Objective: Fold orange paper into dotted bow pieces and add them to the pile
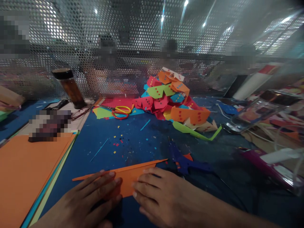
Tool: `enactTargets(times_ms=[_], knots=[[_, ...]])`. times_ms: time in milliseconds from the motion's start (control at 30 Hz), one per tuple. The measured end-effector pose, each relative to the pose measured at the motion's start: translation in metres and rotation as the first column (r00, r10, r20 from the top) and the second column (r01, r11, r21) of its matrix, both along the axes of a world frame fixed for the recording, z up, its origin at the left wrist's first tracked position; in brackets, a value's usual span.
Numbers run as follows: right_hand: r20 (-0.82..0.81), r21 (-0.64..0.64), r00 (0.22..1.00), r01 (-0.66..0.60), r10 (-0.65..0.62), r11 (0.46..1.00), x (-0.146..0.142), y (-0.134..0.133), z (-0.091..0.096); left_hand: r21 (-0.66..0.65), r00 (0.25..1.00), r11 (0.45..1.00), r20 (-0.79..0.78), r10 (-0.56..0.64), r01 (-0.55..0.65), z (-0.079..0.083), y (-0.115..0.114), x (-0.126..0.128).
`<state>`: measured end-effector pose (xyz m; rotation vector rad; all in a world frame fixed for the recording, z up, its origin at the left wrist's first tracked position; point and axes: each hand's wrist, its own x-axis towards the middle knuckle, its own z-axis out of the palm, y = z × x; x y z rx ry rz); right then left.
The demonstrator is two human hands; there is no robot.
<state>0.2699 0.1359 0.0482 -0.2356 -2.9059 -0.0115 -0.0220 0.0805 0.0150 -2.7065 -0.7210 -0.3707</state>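
On the blue tabletop in front of me lies a folded orange sheet of paper (128, 180), with a narrow raised strip along its far edge. My left hand (91, 198) rests flat over the paper's left part, fingers stretched out. From the right, my right hand (161, 193) also lies flat on it, its fingers extended toward the left hand. Neither hand grips anything. Just beyond my right hand is a blue glue gun (187, 164) with a dark cord. Small paper scraps (116, 144) are scattered past the sheet.
Cut and folded colored paper pieces (163, 95) with dots are heaped at the back. Scissors (121, 111) lie left of them. A paper stack (30, 171), a blurred-out dark object (51, 125) and a brown jar (72, 90) are at left; a clear bottle (256, 114) is at right.
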Motion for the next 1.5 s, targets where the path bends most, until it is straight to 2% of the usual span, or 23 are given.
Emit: enactTargets(times_ms=[233, 367, 533, 633, 833, 933, 1000, 1133, 1333, 1500], knots=[[-0.009, -0.044, 1.0, 0.002, -0.002, 0.999, 0.005, 0.003, 0.003, -0.058, 0.999, 0.998, 0.019, -0.032, 0.033, -0.002, 0.001, -0.004], [0.002, -0.084, 1.0, 0.007, -0.007, 0.996, 0.007, 0.004, 0.007, -0.115, 0.996, 0.993, 0.087, 0.025, -0.015, 0.002, 0.002, -0.004], [0.029, -0.131, 0.999, 0.036, -0.033, 0.991, 0.009, 0.004, 0.01, -0.121, 0.997, 0.99, 0.038, -0.067, 0.071, 0.012, 0.01, -0.007], [0.043, -0.153, 0.998, 0.041, -0.035, 0.987, 0.008, 0.005, 0.012, -0.149, 0.996, 0.985, 0.057, -0.074, 0.082, 0.013, 0.011, -0.009], [0.032, -0.182, 0.999, 0.042, -0.037, 0.982, 0.008, 0.005, 0.013, -0.28, 0.993, 0.96, 0.112, 0.023, 0.01, 0.015, 0.005, -0.009], [0.01, -0.204, 1.0, 0.027, -0.025, 0.979, 0.01, 0.005, 0.012, -0.37, 0.995, 0.929, 0.089, 0.055, -0.018, 0.021, 0.003, -0.012], [0.008, -0.215, 1.0, 0.026, -0.025, 0.976, 0.011, 0.005, 0.011, -0.416, 0.987, 0.909, 0.136, 0.08, -0.016, 0.022, 0.003, -0.013], [0.011, -0.222, 1.0, 0.025, -0.023, 0.975, 0.011, 0.006, 0.012, -0.435, 0.972, 0.9, 0.212, 0.102, 0.001, 0.019, 0.001, -0.014], [0.015, -0.226, 1.0, 0.014, -0.011, 0.974, 0.012, 0.008, 0.013, -0.47, 0.988, 0.882, 0.122, 0.096, -0.028, 0.024, 0.003, -0.015], [0.022, -0.247, 1.0, 0.024, -0.019, 0.969, 0.012, 0.007, 0.013, -0.481, 0.98, 0.876, 0.17, 0.106, -0.012, 0.028, 0.004, -0.015]])
